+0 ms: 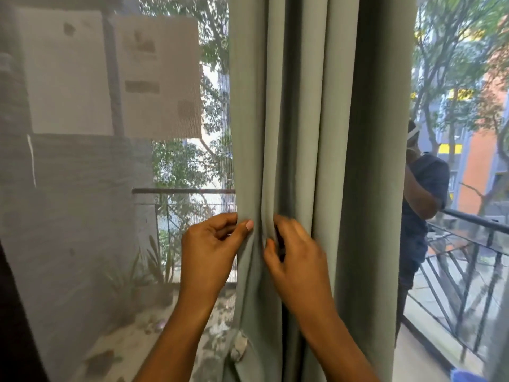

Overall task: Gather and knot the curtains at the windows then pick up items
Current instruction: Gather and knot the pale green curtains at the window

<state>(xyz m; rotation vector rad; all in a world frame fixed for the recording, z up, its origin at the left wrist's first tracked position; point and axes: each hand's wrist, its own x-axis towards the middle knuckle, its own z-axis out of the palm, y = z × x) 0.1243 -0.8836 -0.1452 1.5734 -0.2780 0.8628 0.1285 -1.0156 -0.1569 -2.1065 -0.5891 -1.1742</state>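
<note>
A sage-green curtain point(303, 106) hangs in long vertical folds down the middle of the view. My left hand point(212, 249) pinches the curtain's left edge between thumb and fingers at about waist height. My right hand point(294, 257) grips a fold just to the right of it, fingers curled into the cloth. The two hands are close together, a narrow bunched fold between them. Below the hands the cloth hangs loosely gathered.
A sheer mesh screen point(82, 188) covers the window on the left, with a balcony and potted plants point(154, 260) behind it. On the right the glass reflects a person point(421, 205), and a black balcony railing point(468, 244) runs outside.
</note>
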